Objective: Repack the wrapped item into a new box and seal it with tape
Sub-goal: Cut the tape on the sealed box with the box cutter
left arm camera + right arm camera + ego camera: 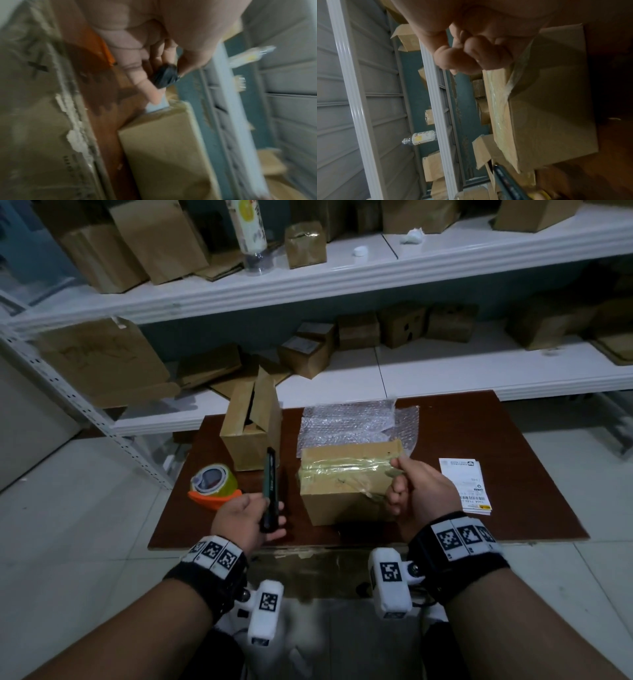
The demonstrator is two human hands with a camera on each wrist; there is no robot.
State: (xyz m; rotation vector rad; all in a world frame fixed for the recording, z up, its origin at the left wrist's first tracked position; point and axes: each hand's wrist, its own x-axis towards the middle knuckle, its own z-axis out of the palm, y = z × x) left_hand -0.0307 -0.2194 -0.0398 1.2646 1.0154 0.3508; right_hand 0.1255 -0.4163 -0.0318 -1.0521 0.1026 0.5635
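A taped cardboard box (342,494) sits mid-table, with yellowish tape across its top. My right hand (399,479) is at its right edge, fingers curled, pinching a loose strip of that tape (513,75); the right wrist view shows the hand (471,56) against the box (553,108). My left hand (270,518) grips a dark utility knife (269,481) upright, left of the box and apart from it; its butt end (165,77) shows between the fingers. An open empty-looking box (251,429) stands at the back left. Bubble wrap (352,422) lies behind the taped box.
An orange tape dispenser (212,486) with a yellowish roll lies at the table's left. White shipping labels (466,484) lie at the right. The brown table (513,446) abuts white shelves (376,272) stacked with cartons and a bottle (248,231).
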